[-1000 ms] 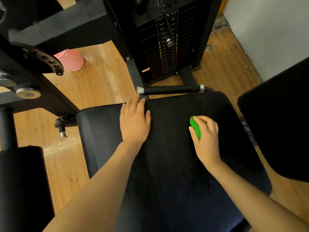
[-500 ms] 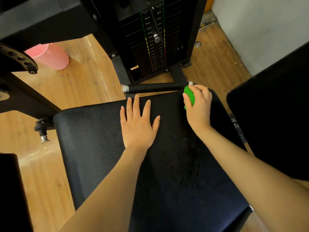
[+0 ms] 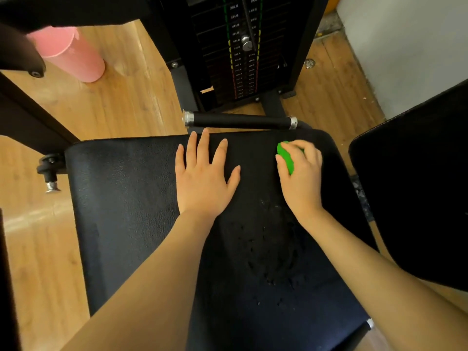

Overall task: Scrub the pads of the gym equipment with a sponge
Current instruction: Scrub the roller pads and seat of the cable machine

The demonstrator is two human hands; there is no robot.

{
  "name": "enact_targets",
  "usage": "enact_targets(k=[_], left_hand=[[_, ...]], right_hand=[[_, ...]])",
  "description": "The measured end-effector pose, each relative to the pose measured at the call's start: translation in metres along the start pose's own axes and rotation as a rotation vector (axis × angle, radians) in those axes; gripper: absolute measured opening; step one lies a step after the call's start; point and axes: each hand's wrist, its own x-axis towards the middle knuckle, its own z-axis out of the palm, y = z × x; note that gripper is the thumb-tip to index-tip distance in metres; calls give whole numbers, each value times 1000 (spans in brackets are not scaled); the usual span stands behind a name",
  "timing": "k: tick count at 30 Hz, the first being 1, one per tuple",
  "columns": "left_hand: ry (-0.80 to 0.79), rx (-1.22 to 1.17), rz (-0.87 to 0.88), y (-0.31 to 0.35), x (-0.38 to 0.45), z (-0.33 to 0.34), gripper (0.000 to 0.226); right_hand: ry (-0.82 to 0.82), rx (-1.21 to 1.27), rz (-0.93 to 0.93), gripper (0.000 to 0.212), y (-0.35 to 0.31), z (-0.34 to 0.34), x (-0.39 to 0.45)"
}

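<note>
Black textured vinyl seat pad (image 3: pixel 121 211) fills my view, wet droplets near its middle. My left hand (image 3: pixel 203 183) lies flat, fingers spread, bracing it. My right hand (image 3: pixel 302 173) curls around the small green sponge (image 3: pixel 285 158) at the far edge. Risk: scrubbing there could drive my knuckles into the black metal handle bar (image 3: pixel 240 120).

- Two bare forearms reach in from the lower edge, with no sleeves showing anywhere along them.
- The left hand (image 3: pixel 205 183) wears no glove, ring, or watch.
- The right hand (image 3: pixel 302 178) is likewise ungloved, and its wrist carries no band.
- The fingernails look short and unpainted.
</note>
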Motion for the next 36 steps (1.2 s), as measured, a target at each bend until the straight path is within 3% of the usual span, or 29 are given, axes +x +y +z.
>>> enact_targets(k=[4, 14, 26, 36], left_hand=[[16, 4, 1, -1, 0, 1, 60], [27, -15, -2, 0, -1, 0, 60], [8, -23, 0, -1, 0, 0, 60], [31, -38, 5, -2, -1, 1, 60]], right_hand=[[-17, -11, -58, 33, 11, -6, -23], [9, 47, -3, 30, 6, 7, 49], [-21, 24, 18, 31, 19, -16, -28], [56, 23, 52, 27, 17, -2, 39]])
